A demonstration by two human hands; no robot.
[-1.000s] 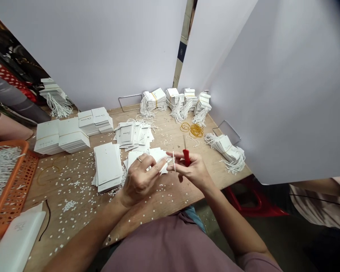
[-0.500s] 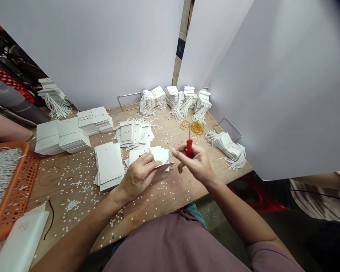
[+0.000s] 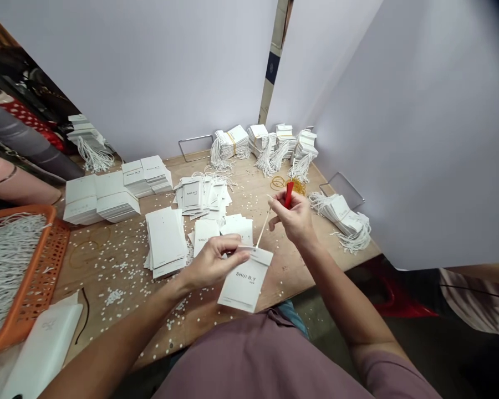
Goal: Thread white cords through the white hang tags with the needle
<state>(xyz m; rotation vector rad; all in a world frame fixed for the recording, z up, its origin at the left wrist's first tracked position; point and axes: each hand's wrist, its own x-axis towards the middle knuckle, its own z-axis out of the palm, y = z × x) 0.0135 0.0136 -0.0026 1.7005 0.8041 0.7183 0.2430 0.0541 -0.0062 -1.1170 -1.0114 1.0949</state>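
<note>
My left hand (image 3: 213,260) pinches the top edge of a white paper tag (image 3: 245,280) printed "SHUI B.Y", holding it above the near edge of the wooden table (image 3: 249,208). A white string (image 3: 262,228) runs taut from the tag's top up to my right hand (image 3: 294,218). That hand is closed round a red-handled tool (image 3: 289,193) whose thin metal tip points up and away. Under my hands lie loose white tags (image 3: 227,228) and a neat stack of blank tags (image 3: 165,239).
Bundles of strung tags (image 3: 261,145) line the back, another bundle (image 3: 347,220) lies at right beside yellow rubber bands (image 3: 289,185). Tag stacks (image 3: 108,194) sit at left. An orange basket (image 3: 29,271) holds white strings. White partition panels (image 3: 399,122) enclose the table. Another person's arm (image 3: 20,185) shows far left.
My right hand rose and pulled away, drawing the string out through the tag. My left hand brought the tag nearer and turned its printed face up.
</note>
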